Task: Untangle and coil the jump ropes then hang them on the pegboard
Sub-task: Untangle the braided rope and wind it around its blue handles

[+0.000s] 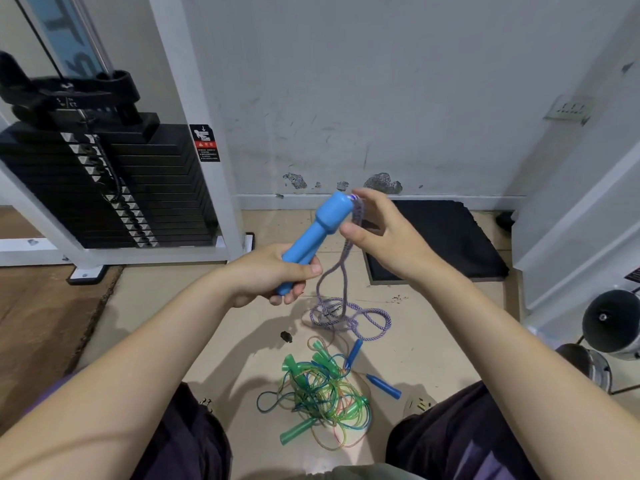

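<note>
My left hand grips the lower end of two blue jump-rope handles held side by side and tilted up to the right. Beside their top ends my right hand pinches the purple braided rope between fingers and thumb. The purple rope hangs down in a loop and ends in a loose heap on the floor. Below the heap lies a tangled pile of clear green and blue ropes with green handles. Two slim blue handles lie at its right side.
A black weight stack in a white frame stands at the left. A black mat lies against the back wall on the right. Dumbbell ends sit at the far right. A small black piece lies on the tile floor.
</note>
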A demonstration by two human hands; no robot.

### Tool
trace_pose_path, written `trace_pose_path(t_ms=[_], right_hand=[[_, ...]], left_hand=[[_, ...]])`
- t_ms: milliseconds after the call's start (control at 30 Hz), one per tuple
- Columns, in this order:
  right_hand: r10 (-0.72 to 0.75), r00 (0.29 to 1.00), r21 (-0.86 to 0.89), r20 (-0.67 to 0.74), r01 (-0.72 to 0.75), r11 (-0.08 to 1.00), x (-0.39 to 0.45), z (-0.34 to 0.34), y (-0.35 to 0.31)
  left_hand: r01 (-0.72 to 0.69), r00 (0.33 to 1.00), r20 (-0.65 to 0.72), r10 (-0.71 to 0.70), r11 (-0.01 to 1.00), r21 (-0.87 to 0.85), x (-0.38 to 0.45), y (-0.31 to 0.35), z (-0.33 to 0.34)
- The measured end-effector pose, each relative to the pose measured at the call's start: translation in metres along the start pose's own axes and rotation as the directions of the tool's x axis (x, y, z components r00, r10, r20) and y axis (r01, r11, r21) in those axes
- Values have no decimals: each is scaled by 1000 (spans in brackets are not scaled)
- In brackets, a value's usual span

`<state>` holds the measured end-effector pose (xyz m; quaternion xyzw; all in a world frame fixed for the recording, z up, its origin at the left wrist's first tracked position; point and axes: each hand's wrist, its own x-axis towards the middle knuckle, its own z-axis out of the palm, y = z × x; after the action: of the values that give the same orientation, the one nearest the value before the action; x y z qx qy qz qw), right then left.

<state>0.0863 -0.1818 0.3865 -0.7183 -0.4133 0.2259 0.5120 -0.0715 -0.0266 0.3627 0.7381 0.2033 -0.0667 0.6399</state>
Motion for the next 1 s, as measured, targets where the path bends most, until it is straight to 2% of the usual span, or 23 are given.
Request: trace_pose_path(t_ms=[100, 233, 433, 567, 667, 833, 933, 1000], right_hand=[[-56, 998, 37, 9, 56, 998, -1, 5, -4], [-86, 996, 45, -23, 87, 995, -4, 10, -10], [-95, 994, 51, -55, 98, 994, -5, 9, -15], [-99, 993, 44, -69, 102, 994, -3, 4, -14], [-100, 991, 18, -84, 102, 995, -2, 1, -13], [-49, 993, 64, -104, 55, 996, -3, 1, -9], [-5, 991, 88, -131, 17, 996, 1, 0, -6], [72, 986, 159, -147, -48, 986, 5, -4, -2]], left_hand=[[40, 996, 79, -42, 999, 36, -3, 1, 4], [52, 992, 107, -60, 996, 76, -5, 2, 7], [-32, 995, 96, 20, 993, 117, -6, 6, 6], [-70, 997, 32, 68, 995, 77, -6, 7, 5], [-60, 997, 54, 57, 997, 46, -7, 8, 5], [-34, 992, 121, 35, 999, -13, -9, 9, 1], [-32, 995, 91, 35, 999, -42, -10, 11, 1], [-67, 997, 22, 70, 992, -107, -10, 12, 0]])
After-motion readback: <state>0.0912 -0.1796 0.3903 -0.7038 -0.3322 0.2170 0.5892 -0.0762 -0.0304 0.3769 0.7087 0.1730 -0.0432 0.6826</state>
